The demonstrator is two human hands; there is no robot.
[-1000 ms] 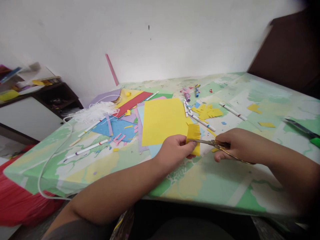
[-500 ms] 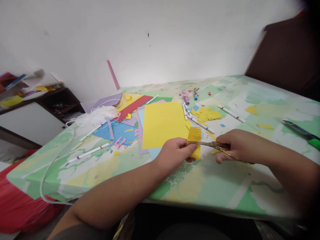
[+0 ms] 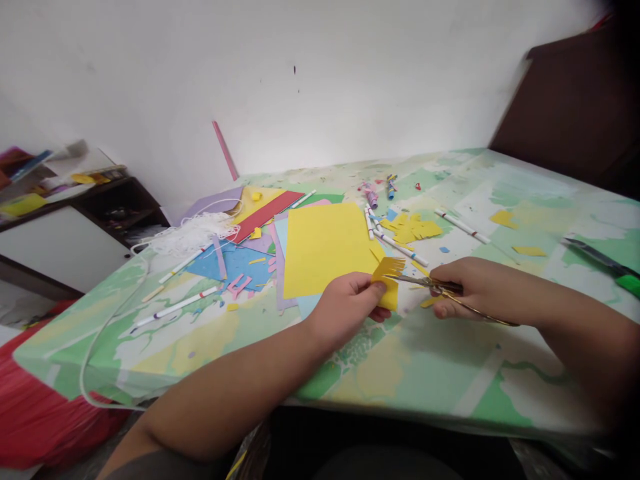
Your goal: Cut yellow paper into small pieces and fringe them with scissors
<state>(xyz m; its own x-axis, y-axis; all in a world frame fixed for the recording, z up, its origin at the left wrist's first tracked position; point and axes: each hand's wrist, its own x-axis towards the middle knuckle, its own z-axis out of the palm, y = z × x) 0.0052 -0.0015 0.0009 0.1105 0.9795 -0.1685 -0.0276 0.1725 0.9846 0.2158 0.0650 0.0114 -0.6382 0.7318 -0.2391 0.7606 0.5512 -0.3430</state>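
One table (image 3: 425, 380) under a green patterned cloth spreads across my head feed, and on it a large yellow sheet (image 3: 325, 247) lies over paler sheets; I place everything else by that yellow sheet. On its near side I see the left hand (image 3: 347, 307), nearly closed, thumb pressed on the front of a small paper piece and the other fingers curled behind it. To the right of the sheet and nearer to me, the right hand (image 3: 470, 287) is wrapped around the handles of gold-handled scissors (image 3: 426, 283), which point left toward the sheet. The fringed yellow piece (image 3: 391, 297) in the left grasp sits just off the sheet's near right side, its cut strips at the top and a scissor blade across its face; at this blur I can't be sure how far the blades are parted. White markers (image 3: 407, 251) lie beside the sheet's right edge, and just past them are smaller yellow scraps (image 3: 413, 229).
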